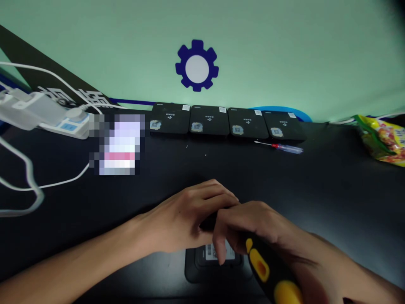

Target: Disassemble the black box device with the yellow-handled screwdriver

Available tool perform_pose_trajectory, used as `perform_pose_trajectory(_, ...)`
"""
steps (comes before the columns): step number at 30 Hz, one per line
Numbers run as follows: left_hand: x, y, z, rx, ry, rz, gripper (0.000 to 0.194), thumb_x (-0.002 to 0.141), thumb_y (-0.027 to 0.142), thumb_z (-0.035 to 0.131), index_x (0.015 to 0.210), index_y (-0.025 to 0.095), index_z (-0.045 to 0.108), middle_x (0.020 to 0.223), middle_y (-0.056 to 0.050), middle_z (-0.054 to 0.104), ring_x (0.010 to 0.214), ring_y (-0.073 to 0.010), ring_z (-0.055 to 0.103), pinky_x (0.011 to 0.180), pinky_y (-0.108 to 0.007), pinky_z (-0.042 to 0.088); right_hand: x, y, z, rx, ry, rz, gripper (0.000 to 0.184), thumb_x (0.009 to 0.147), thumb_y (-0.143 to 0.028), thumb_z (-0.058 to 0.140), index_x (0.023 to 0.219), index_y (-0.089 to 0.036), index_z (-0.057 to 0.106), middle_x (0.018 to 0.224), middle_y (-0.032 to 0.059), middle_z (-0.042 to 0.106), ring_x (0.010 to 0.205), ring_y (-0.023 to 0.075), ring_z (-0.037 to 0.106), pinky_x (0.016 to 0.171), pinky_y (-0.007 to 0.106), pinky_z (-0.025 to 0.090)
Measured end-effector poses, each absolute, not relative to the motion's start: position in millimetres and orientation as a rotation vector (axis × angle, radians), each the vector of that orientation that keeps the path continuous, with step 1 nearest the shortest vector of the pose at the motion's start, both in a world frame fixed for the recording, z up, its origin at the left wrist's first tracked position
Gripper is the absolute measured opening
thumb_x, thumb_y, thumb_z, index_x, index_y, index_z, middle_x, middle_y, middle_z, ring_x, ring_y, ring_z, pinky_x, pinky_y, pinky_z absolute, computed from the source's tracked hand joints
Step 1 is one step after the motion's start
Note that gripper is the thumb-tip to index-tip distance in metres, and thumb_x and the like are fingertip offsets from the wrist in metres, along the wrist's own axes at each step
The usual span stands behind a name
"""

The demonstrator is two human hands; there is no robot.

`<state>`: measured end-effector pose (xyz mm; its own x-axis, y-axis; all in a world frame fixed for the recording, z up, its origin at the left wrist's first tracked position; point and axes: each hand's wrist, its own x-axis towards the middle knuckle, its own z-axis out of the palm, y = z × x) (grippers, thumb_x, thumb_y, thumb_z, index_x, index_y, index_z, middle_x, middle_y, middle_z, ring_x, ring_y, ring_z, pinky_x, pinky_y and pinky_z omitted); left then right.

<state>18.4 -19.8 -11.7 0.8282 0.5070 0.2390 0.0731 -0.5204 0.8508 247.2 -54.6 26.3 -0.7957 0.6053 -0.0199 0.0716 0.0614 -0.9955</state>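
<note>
My left hand (193,217) curls over the top edge of a small black box (202,266) that lies label-up on the black table near me, its fingers closed on the box. My right hand (253,230) is wrapped around a black and yellow screwdriver (268,272), whose handle points toward me. The tip is hidden between my hands, over the box. The white label on the box shows just below my right fingers.
Several identical black boxes (209,120) line the back of the table under a blue gear sign. A thin red-and-clear screwdriver (281,147) lies before them. A white power strip (68,124) with cables is at the left, a yellow snack bag (384,141) at the right.
</note>
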Motion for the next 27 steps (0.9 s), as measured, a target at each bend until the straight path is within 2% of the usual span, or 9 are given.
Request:
perform_pose_trajectory(5,18.0,-19.7,-12.3,2.066,0.432,0.577,0.042,0.101,0.023,0.077,0.141,0.024,0.064,0.13,-0.009,0.074,0.124,-0.0256,0.068,0.106,-0.041,0.061,245.4,-54.2,25.0,-0.677,-1.955,1.744,0.035,0.116,-0.032,0.049,0.103,-0.014,0.075,0.084,0.0014,0.064,0.074,0.0133,0.062,0.069,0.023,0.053)
perform_pose_trajectory(9,18.3,-19.9,-13.8,2.073,0.429,0.583,0.043,0.1,0.024,0.079,0.141,0.023,0.064,0.129,-0.01,0.074,0.124,-0.0258,0.068,0.105,-0.042,0.061,243.9,-53.5,28.0,-0.662,-1.961,1.735,0.034,0.115,-0.034,0.051,0.1,-0.013,0.074,0.083,0.0011,0.063,0.071,0.0125,0.06,0.065,0.022,0.051)
perform_pose_trajectory(15,18.7,-19.5,-13.5,2.064,0.415,0.584,0.043,0.101,0.024,0.078,0.141,0.024,0.064,0.129,-0.01,0.074,0.123,-0.0256,0.068,0.106,-0.042,0.06,245.8,-54.2,33.7,-0.732,-2.056,1.628,0.024,0.113,-0.015,0.053,0.101,-0.015,0.074,0.084,-0.0016,0.065,0.072,0.0105,0.063,0.068,0.02,0.051)
perform_pose_trajectory(17,18.6,-19.2,-12.7,2.067,0.417,0.575,0.043,0.101,0.023,0.078,0.141,0.024,0.064,0.129,-0.01,0.074,0.123,-0.0254,0.068,0.106,-0.042,0.06,246.2,-54.5,34.2,-0.728,-2.059,1.594,0.02,0.112,-0.015,0.056,0.102,-0.016,0.073,0.084,-0.0023,0.065,0.072,0.0098,0.063,0.068,0.018,0.051)
perform_pose_trajectory(21,18.8,-19.2,-11.8,2.071,0.424,0.56,0.043,0.101,0.023,0.077,0.142,0.026,0.063,0.13,-0.01,0.074,0.123,-0.0266,0.069,0.105,-0.043,0.061,246.5,-55.1,34.1,-0.739,-2.094,1.583,0.027,0.116,-0.018,0.049,0.106,-0.015,0.073,0.085,-0.0008,0.065,0.073,0.0112,0.064,0.07,0.02,0.053)
perform_pose_trajectory(27,19.7,-20.1,-11.6,2.064,0.445,0.571,0.044,0.099,0.02,0.079,0.14,0.026,0.065,0.13,-0.009,0.075,0.123,-0.0257,0.069,0.106,-0.041,0.061,246.2,-55.9,35.7,-0.762,-2.129,1.544,0.028,0.117,-0.02,0.048,0.108,-0.015,0.073,0.084,-0.0008,0.065,0.071,0.0115,0.062,0.066,0.02,0.051)
